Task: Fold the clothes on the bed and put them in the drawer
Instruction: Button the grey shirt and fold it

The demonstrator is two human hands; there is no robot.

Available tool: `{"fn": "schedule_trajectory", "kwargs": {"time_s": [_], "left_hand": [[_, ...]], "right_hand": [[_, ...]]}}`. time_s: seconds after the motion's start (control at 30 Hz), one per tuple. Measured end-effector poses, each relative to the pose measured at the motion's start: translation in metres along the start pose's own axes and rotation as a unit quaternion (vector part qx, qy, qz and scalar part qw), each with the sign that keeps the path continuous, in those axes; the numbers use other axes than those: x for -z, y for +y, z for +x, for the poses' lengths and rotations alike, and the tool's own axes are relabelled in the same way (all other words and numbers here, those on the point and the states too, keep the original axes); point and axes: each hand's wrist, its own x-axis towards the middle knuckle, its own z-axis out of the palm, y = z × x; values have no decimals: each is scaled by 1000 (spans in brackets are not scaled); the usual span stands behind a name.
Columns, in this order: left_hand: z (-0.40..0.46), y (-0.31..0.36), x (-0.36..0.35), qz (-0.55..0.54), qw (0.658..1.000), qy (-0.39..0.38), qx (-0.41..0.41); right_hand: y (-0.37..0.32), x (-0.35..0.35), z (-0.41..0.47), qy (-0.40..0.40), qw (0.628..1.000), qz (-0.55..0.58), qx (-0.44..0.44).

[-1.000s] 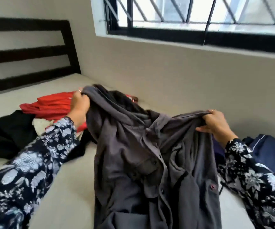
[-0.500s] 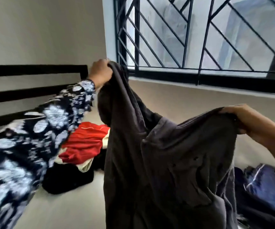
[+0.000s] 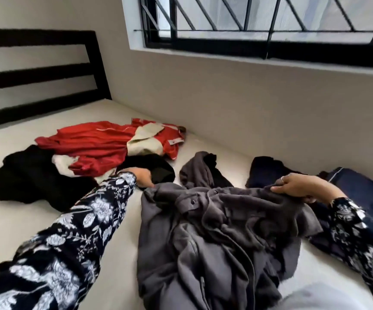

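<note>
Lying crumpled across the lower centre of the frame, the grey button-up shirt (image 3: pixel 214 231) is resting on the pale mattress (image 3: pixel 35 220), its collar end pointing toward the upper part of the picture and one sleeve trailing up just above the collar. The right hand (image 3: pixel 302 186), at centre right, is pinching the shirt's shoulder edge, fingers curled over the cloth and a ring showing on one finger. The left hand (image 3: pixel 143 176), left of centre, is reaching to the shirt's other shoulder; its fingers are curling down at the fabric's edge, but whether they are actually gripping the cloth cannot be told, since they are hidden behind the fold. Both arms are wearing dark floral sleeves (image 3: pixel 69 238).

Sitting in the middle left of the frame, a red garment (image 3: pixel 96 144) with cream patches is lying partly over a black garment (image 3: pixel 31 175). A navy garment (image 3: pixel 360 193) is lying at the right edge, just beyond the right hand. A dark slatted headboard (image 3: pixel 35 72) is occupying the upper left, and a barred window (image 3: pixel 259 23) is running along the top.
</note>
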Motion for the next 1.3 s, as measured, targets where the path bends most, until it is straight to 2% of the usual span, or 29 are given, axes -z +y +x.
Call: {"fn": "schedule_trajectory", "kwargs": {"time_s": [0.07, 0.2, 0.3, 0.47, 0.57, 0.67, 0.73, 0.8, 0.87, 1.03, 1.1, 1.3], "left_hand": [[10, -14, -21, -10, 999, -4, 38], [21, -16, -45, -81, 994, 21, 74], [41, -12, -59, -149, 983, 61, 88], [65, 0, -84, -264, 954, 93, 112], [70, 5, -93, -279, 948, 107, 109], [69, 8, -89, -251, 960, 111, 52], [68, 7, -74, -237, 960, 148, -5], [64, 3, -40, -273, 931, 240, -34], [51, 1, 9, -301, 890, 338, -50], [-1, 2, 141, -290, 813, 500, -69], [-31, 0, 194, -283, 776, 559, -73], [-132, -13, 315, -238, 683, 684, -92]], "right_hand": [[-4, -7, 0, -58, 995, -71, -35], [-5, -23, 21, -94, 976, -191, -47], [-3, -33, 45, -54, 990, -119, -59], [0, -50, 69, -43, 994, -21, -95], [4, -61, 77, -45, 993, 9, -109], [-2, -70, 82, -46, 993, 59, -90], [-5, -68, 78, -39, 992, 100, -59], [1, -55, 75, 10, 981, 193, -35], [16, -26, 69, 111, 961, 252, -16], [23, 89, 34, 308, 923, 231, 15], [12, 146, 12, 393, 890, 229, 38], [-28, 271, -57, 575, 781, 229, 86]]}}
